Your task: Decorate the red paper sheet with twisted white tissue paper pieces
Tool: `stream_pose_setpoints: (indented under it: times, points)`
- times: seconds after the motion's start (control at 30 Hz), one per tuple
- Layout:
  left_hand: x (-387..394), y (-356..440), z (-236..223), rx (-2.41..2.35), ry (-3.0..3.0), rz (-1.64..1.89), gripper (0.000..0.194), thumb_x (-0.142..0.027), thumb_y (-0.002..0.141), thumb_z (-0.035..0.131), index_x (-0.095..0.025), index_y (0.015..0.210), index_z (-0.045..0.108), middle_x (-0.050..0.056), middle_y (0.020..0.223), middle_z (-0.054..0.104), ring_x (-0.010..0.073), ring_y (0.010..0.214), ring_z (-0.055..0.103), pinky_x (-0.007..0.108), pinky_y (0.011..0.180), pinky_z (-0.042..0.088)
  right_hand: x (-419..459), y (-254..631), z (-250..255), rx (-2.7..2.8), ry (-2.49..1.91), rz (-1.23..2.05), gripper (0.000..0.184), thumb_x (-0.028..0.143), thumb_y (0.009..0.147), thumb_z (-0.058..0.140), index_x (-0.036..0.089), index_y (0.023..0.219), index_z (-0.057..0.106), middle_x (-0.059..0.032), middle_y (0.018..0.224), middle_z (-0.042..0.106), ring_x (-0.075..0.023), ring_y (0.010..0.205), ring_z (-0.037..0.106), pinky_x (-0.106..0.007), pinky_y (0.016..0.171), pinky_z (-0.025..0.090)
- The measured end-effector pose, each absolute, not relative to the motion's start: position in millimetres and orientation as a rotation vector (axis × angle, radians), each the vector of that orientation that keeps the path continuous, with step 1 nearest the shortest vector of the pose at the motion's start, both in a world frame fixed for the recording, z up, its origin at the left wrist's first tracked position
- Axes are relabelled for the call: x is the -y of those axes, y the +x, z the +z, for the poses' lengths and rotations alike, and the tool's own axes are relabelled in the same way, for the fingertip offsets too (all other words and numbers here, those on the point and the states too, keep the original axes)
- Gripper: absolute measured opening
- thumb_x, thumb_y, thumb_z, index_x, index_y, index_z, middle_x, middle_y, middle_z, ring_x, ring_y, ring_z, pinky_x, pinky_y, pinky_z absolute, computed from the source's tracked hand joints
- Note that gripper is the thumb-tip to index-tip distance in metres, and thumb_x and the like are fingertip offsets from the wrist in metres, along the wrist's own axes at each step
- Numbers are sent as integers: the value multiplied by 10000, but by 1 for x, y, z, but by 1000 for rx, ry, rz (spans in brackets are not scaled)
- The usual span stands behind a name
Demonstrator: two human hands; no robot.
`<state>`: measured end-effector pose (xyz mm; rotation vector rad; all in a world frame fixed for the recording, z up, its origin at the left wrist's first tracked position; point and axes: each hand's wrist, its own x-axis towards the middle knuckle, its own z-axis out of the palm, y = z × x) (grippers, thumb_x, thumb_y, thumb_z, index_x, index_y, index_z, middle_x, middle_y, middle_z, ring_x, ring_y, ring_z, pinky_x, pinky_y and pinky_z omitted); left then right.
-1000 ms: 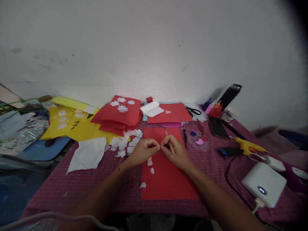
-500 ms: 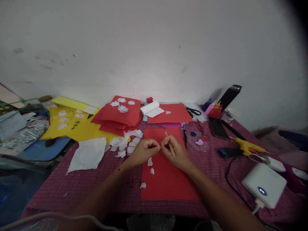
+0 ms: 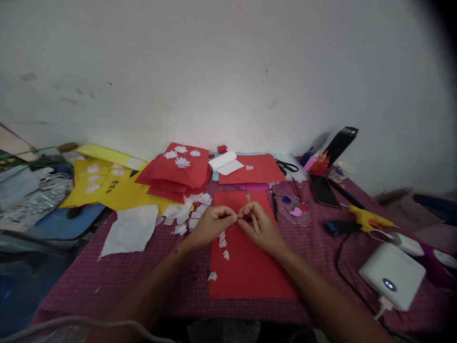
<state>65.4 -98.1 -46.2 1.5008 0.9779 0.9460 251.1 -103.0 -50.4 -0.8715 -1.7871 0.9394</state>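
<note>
My left hand is pinched, thumb against forefinger, over the upper part of a red sheet of paper. Its fingertips meet those of my right hand; whatever small thing is between them is too tiny to make out. Across the right hand lies a thin paintbrush with a tan wooden handle, its dark tip pointing away from me. Below the left hand, small crumpled white paper bits rest along the sheet's left side. Torn white paper pieces lie just left of the hands.
Stacked red sheets with white flowers stand behind on the left, beside yellow paper. A white paper roll is at the back. At right are a plastic palette, a phone, a yellow glue gun and a power bank.
Both hands stay almost in place, fingertips together, with small finger movements. The paintbrush has shifted slightly in the right hand. The paper bits on the sheet have not moved.
</note>
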Motion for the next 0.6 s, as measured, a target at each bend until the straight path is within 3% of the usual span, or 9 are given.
stream_pose_setpoints:
  times: [0.6]
  points:
    - [98,70,-46,-981,1380,932,131,-254,820,603,-128,797,630,11,692,633,107,631,572,227,619,431,102,250,-52,1821,-874,917,177,117,834,532,238,912,429,-18,889,551,-146,731,548,-292,681,468]
